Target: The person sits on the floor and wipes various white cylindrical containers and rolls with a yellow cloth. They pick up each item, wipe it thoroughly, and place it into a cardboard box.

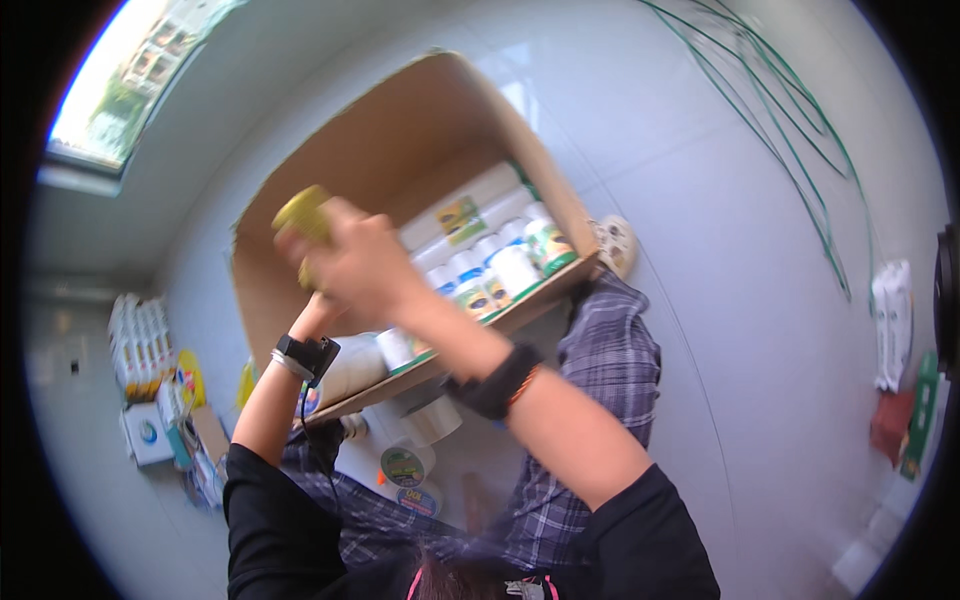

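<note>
My right hand (360, 251), blurred, holds a yellow-green cylindrical item (304, 214) above the left part of an open cardboard box (382, 139). Just below and partly hidden behind it, my left hand (324, 309) is raised close to the same item; its fingers are mostly covered, so its grip is unclear. A second bit of yellow-green shows between the hands. Inside the box, along its near side, stand several white rolls or tubs with green and blue labels (514, 270). A wide pale cylinder (349, 367) lies in the near left corner.
A clear tape roll (431, 421) and round labelled lids (403, 466) lie between my legs. Green cord (795, 150) lies coiled at the upper right. White packs (892, 322) are at the far right. Stacked packs (142, 341) and a small white box (148, 433) stand left.
</note>
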Demonstrator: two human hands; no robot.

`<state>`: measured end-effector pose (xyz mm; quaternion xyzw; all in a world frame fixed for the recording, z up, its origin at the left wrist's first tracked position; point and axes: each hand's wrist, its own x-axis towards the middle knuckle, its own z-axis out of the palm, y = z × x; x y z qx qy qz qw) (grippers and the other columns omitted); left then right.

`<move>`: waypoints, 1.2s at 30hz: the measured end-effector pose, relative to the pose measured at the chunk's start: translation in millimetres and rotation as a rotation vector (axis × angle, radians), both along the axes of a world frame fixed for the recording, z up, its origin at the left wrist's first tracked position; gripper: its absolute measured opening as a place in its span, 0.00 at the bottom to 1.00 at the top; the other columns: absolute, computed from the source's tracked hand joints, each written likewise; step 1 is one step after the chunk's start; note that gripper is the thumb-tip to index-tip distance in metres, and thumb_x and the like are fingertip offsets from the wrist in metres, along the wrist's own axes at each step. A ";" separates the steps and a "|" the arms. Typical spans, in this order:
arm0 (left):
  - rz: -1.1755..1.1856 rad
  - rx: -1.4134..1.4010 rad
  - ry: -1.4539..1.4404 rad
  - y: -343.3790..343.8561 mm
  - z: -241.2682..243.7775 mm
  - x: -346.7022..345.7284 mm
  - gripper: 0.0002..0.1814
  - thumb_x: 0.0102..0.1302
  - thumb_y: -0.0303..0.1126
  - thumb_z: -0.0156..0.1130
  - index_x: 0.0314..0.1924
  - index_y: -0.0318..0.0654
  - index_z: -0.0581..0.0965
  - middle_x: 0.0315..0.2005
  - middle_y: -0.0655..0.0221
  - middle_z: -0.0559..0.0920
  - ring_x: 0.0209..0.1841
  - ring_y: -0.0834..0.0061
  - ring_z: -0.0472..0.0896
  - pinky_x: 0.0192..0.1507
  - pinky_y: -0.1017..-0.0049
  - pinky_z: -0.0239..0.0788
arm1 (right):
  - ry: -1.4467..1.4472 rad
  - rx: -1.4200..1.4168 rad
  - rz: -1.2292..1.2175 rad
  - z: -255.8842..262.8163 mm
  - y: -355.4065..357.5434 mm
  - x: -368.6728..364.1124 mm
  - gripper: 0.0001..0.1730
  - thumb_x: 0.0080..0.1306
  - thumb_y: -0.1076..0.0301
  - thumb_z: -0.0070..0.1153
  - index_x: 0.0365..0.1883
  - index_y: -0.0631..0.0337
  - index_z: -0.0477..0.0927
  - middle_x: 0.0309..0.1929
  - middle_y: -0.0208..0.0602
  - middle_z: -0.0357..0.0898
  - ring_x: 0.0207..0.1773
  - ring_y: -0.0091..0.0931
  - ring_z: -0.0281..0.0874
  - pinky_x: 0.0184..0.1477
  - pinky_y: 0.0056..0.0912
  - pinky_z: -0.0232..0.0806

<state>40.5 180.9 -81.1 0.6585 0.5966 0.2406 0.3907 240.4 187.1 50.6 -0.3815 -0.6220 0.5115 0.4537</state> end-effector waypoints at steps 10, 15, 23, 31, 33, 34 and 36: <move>0.434 0.558 0.784 -217.0 203.3 -89.6 0.07 0.56 0.22 0.55 0.37 0.34 0.74 0.48 0.57 0.72 0.52 0.57 0.71 0.53 0.68 0.63 | 1.244 -0.696 0.408 -3.8 9.8 21.1 0.39 0.66 0.37 0.28 0.55 0.64 0.66 0.52 0.46 0.70 0.55 0.38 0.68 0.58 0.44 0.60; 0.875 0.379 0.860 -403.4 177.5 -149.6 0.08 0.56 0.22 0.55 0.37 0.34 0.73 0.46 0.58 0.72 0.51 0.57 0.71 0.53 0.68 0.63 | 1.065 -0.700 0.402 -31.0 -13.4 22.5 0.37 0.68 0.40 0.27 0.55 0.67 0.66 0.56 0.48 0.68 0.59 0.40 0.65 0.62 0.48 0.56; 1.439 -0.289 0.662 -746.6 15.7 -111.9 0.10 0.53 0.26 0.55 0.38 0.37 0.74 0.40 0.53 0.72 0.46 0.53 0.70 0.50 0.64 0.62 | 0.679 -0.825 0.533 -69.9 -31.6 42.6 0.33 0.66 0.48 0.33 0.56 0.69 0.66 0.56 0.48 0.68 0.58 0.43 0.64 0.62 0.48 0.54; 1.769 -0.610 0.368 -852.1 -108.6 4.6 0.16 0.52 0.32 0.57 0.42 0.34 0.72 0.42 0.47 0.71 0.46 0.49 0.71 0.49 0.62 0.65 | 0.021 -0.614 0.157 -100.4 -83.3 33.3 0.32 0.64 0.47 0.36 0.53 0.67 0.69 0.54 0.48 0.71 0.56 0.40 0.68 0.57 0.44 0.59; 1.848 -0.692 0.287 -866.9 -135.3 26.6 0.18 0.53 0.33 0.57 0.45 0.34 0.71 0.44 0.47 0.71 0.48 0.49 0.70 0.51 0.62 0.64 | -0.303 -0.416 0.134 -112.4 -84.9 35.8 0.32 0.64 0.47 0.37 0.53 0.67 0.69 0.53 0.48 0.71 0.55 0.39 0.69 0.56 0.43 0.60; 1.869 -0.735 0.237 -875.5 -144.9 32.2 0.21 0.54 0.34 0.57 0.47 0.33 0.69 0.45 0.45 0.71 0.49 0.47 0.69 0.52 0.62 0.64 | -0.501 -0.286 0.133 -115.6 -83.5 38.0 0.32 0.64 0.47 0.37 0.53 0.67 0.70 0.53 0.48 0.71 0.55 0.39 0.69 0.55 0.43 0.61; 1.912 -0.767 0.199 -893.5 -165.6 45.1 0.22 0.54 0.34 0.57 0.48 0.31 0.68 0.45 0.43 0.71 0.49 0.47 0.69 0.52 0.61 0.63 | -0.930 0.022 0.172 -121.6 -77.2 35.2 0.32 0.63 0.47 0.38 0.52 0.66 0.70 0.52 0.48 0.72 0.54 0.38 0.70 0.54 0.42 0.62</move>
